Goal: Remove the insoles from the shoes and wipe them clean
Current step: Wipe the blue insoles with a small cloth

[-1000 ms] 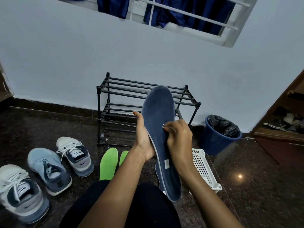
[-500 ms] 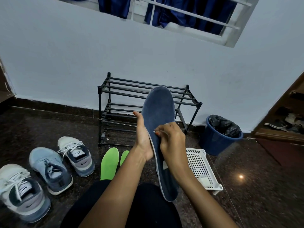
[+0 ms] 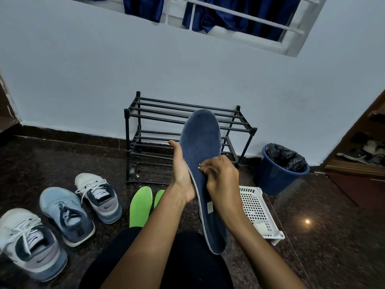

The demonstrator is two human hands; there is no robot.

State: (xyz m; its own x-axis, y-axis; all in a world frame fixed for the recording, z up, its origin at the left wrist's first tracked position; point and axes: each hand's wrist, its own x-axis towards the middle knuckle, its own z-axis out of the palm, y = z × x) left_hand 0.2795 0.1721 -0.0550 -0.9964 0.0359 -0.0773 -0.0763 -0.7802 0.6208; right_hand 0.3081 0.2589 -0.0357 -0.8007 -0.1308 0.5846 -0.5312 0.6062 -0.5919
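Note:
A long dark blue insole (image 3: 201, 142) stands upright in front of me, toe end up. My left hand (image 3: 182, 174) grips its left edge from behind, thumb up along the rim. My right hand (image 3: 221, 176) presses against the insole's face, fingers bunched around something small and white that is mostly hidden. Two bright green insoles (image 3: 140, 205) lie on the floor below my left wrist. Three sneakers sit at the left: a white and grey one (image 3: 99, 197), a light blue one (image 3: 65, 213), and another white and grey one (image 3: 29, 243).
A black metal shoe rack (image 3: 154, 130) stands against the white wall. A white perforated plastic basket (image 3: 258, 211) lies on the dark floor at my right, with a blue bin (image 3: 277, 176) lined in black behind it. A wooden doorway (image 3: 362, 159) is far right.
My right hand slid up the insole's face and then back a little, rubbing it. The left hand kept the insole upright in nearly the same place.

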